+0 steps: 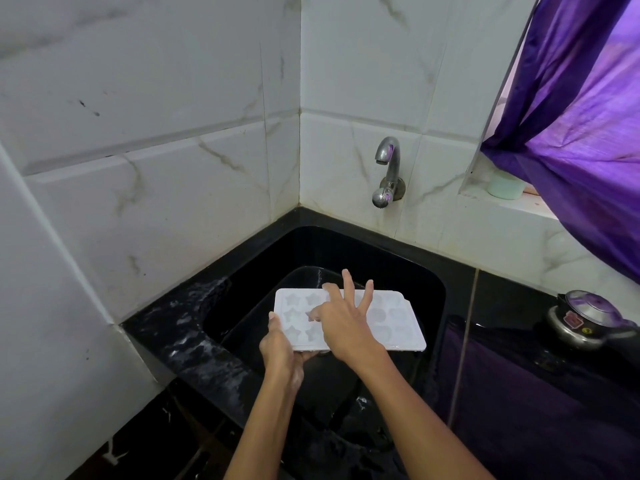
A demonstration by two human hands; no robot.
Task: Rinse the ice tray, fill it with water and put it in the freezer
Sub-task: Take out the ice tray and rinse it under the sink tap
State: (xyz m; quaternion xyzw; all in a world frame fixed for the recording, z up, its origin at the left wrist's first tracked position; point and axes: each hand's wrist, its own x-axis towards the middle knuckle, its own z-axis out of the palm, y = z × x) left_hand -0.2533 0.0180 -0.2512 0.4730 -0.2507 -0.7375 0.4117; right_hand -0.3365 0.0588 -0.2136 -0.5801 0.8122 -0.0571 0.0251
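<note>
**Ice tray held level over the sink, cavities up**

White marble-veined wall tiles (pixel 145 140) meet in a corner behind a black counter (pixel 512 410). A purple curtain (pixel 581 126) hangs at the upper right over a window ledge, where a pale green cup (pixel 505 187) stands. The black sink (pixel 346 251) is set into the counter's back left corner; the counter's left edge is wet and streaked. A metal tap (pixel 388 170) projects from the wall above the sink's far rim; no water runs from its spout. A steel pressure cooker lid (pixel 585 318) sits at the counter's right edge.

The white ice tray (pixel 408 327) is held above the sink basin, near its front edge, roughly level with the star and heart cavities facing up. Its long axis runs left to right, parallel to the sink's front rim; the notched corner points to the far right.

The left hand (pixel 280 348) grips the tray's near left corner, thumb on top and fingers underneath. The right hand (pixel 344 320) lies over the tray's middle, fingers spread wide, the forefinger bent down into a star cavity and the thumb touching the tray's far edge.
</note>
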